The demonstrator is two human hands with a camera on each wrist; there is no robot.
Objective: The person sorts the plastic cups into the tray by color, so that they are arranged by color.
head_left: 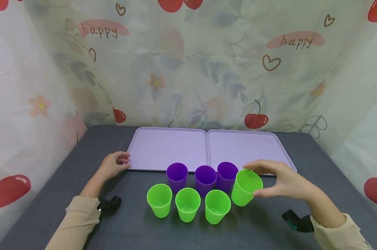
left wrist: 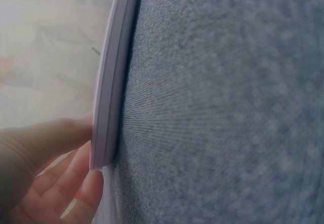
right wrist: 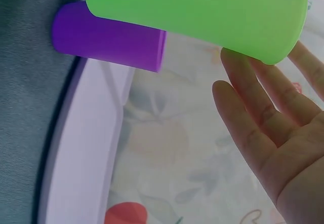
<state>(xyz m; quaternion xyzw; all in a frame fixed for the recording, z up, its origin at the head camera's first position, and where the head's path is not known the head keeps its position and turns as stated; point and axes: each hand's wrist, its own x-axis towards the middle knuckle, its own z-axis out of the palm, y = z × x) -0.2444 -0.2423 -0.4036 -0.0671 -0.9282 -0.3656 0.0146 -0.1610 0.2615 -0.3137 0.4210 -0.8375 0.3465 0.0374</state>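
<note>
My right hand [head_left: 285, 180] holds a green plastic cup [head_left: 245, 190] near its rim, thumb on the near side and fingers on the far side. This cup leans slightly and is the rightmost of the green ones. To its left, three more green cups stand upright, the closest being a green cup [head_left: 217, 207]. Behind that row are three purple cups, including a purple cup [head_left: 177, 177] at the left. At the left lilac tray [head_left: 168, 147], the fingertips of my left hand [head_left: 113, 165] touch the rim by its near left corner; the left wrist view shows thumb and fingers there.
A second lilac tray [head_left: 244, 146] lies against the first, to its right. Both rest at the back of the dark grey cloth-covered table [head_left: 129, 222]. A patterned curtain [head_left: 188, 69] hangs close behind and at both sides.
</note>
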